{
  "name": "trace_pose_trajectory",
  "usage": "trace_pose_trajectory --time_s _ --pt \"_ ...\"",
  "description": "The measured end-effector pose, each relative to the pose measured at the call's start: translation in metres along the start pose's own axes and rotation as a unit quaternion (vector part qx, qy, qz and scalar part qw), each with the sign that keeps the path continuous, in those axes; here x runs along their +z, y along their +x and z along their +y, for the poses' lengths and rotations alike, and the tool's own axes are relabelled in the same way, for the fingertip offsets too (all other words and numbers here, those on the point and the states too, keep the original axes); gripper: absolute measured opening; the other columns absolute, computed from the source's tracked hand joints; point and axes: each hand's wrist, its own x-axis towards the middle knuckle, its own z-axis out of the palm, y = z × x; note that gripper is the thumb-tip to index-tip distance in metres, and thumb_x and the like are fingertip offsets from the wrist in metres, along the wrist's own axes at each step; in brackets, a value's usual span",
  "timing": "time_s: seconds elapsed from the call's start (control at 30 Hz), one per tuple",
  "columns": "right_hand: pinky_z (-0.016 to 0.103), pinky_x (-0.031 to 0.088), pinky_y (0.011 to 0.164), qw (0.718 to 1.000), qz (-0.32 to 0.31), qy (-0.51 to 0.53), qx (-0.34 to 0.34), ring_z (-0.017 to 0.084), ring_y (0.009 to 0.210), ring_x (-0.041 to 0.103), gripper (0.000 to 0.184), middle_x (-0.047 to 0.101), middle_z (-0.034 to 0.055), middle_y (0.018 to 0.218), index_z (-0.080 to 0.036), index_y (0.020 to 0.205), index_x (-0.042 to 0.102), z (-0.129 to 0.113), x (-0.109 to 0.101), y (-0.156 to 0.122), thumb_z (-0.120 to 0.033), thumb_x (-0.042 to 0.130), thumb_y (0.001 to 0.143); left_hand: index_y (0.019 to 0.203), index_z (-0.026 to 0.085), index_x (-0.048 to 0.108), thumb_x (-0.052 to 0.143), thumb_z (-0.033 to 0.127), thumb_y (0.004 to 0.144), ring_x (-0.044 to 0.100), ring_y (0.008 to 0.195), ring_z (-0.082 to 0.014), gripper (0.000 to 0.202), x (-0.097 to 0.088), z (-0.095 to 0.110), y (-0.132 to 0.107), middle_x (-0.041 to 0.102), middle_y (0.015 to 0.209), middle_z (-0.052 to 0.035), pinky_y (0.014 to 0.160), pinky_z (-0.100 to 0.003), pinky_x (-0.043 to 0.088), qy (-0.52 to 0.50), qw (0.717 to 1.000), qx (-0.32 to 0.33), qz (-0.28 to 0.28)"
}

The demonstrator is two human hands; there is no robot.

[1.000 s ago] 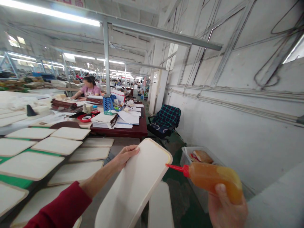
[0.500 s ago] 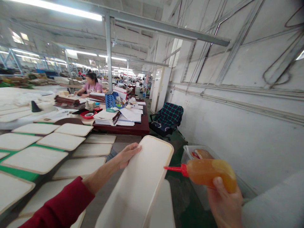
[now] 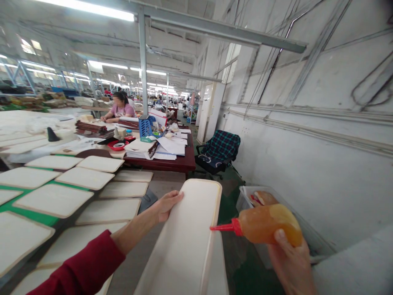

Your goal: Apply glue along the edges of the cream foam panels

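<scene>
The bottle (image 3: 267, 223) has moved down along the right edge of the white panel (image 3: 190, 229) since the earlier frame, its red nozzle (image 3: 223, 227) at that edge. The right hand (image 3: 290, 256) grips the bottle; the left hand (image 3: 167, 205) clasps the panel's left edge, with similar panels (image 3: 53, 200) lying farther left.

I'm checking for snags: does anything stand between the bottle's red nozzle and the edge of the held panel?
Nothing visible does. The red nozzle of the bottle in the right hand points at the edge of the white panel, touching or nearly so; the left hand grips the opposite edge, clear of it.
</scene>
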Motion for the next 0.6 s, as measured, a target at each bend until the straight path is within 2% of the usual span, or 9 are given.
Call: trace_pose_trajectory --time_s 0.17,0.3,0.6 --pt "0.023 0.053 0.069 0.999 -0.024 -0.007 0.020 0.016 0.074 0.062 0.051 0.067 0.0017 0.088 -0.022 0.095 0.067 0.005 -0.013 -0.003 -0.023 0.087 0.048 0.078 0.017 0.058 0.089 0.044 0.049 0.064 0.059 -0.0166 0.051 -0.006 -0.024 -0.001 0.068 0.067 0.0001 0.058 -0.029 0.052 -0.035 0.999 -0.036 -0.015" --pt "0.023 0.054 0.068 0.999 -0.030 -0.021 0.033 0.017 0.073 0.063 0.052 0.067 0.0022 0.084 -0.020 0.099 0.066 0.014 -0.025 -0.005 -0.028 0.087 0.052 0.076 0.017 0.059 0.086 0.043 0.055 0.065 0.060 -0.0177 0.043 -0.012 -0.042 -0.003 0.069 0.067 -0.0015 0.060 -0.030 0.052 -0.056 0.996 -0.060 -0.024" --pt "0.021 0.054 0.069 0.992 -0.004 -0.020 0.128 0.015 0.073 0.063 0.057 0.066 -0.0008 0.082 -0.023 0.096 0.067 0.025 -0.038 -0.015 -0.029 0.092 0.046 0.089 0.011 0.066 0.084 0.044 0.059 0.069 0.068 -0.0222 0.049 -0.021 -0.061 -0.010 0.074 0.080 -0.0101 0.072 -0.036 0.055 -0.079 0.991 -0.105 -0.030"
